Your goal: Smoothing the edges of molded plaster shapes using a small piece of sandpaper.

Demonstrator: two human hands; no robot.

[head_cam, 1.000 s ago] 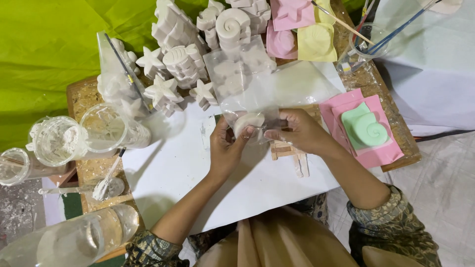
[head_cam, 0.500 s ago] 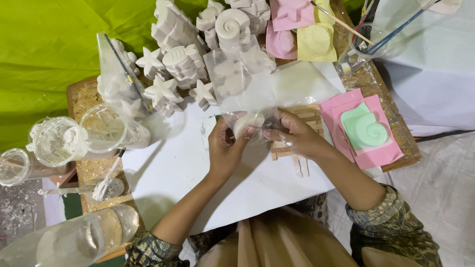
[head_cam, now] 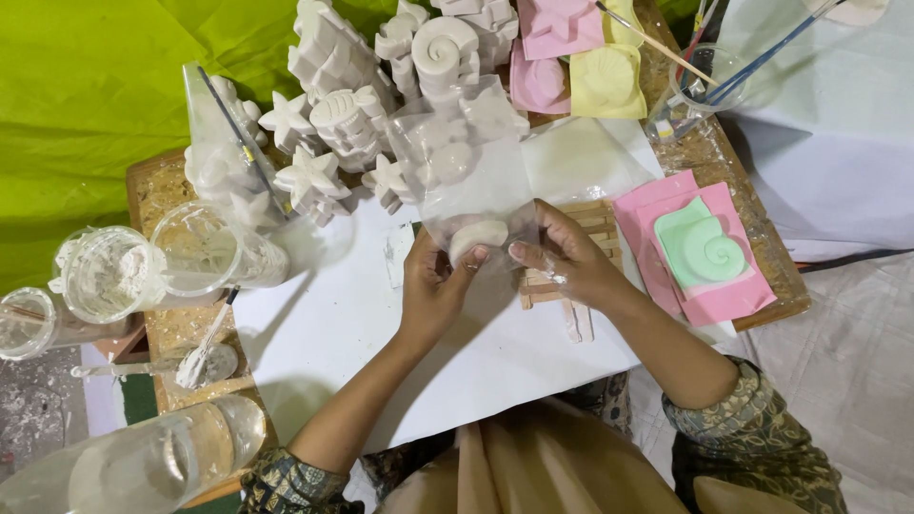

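Pinching the clear plastic bag (head_cam: 468, 181) with both hands' fingers, keep the small white plaster piece (head_cam: 479, 234) steady inside.

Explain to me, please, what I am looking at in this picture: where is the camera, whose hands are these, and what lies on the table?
The camera sits on a person's head and looks down, so both arms belong to that person. No machine is here. The left hand and the right hand together hold a clear plastic bag with a small white plaster piece inside it, above a white sheet on the table. Behind the bag stands a pile of white plaster figures: stars, a fish, a spiral shell. At the right lies a green shell mould on a pink mat. At the left stand plastic cups, one with white powder. A small wooden stick frame lies under the right hand.
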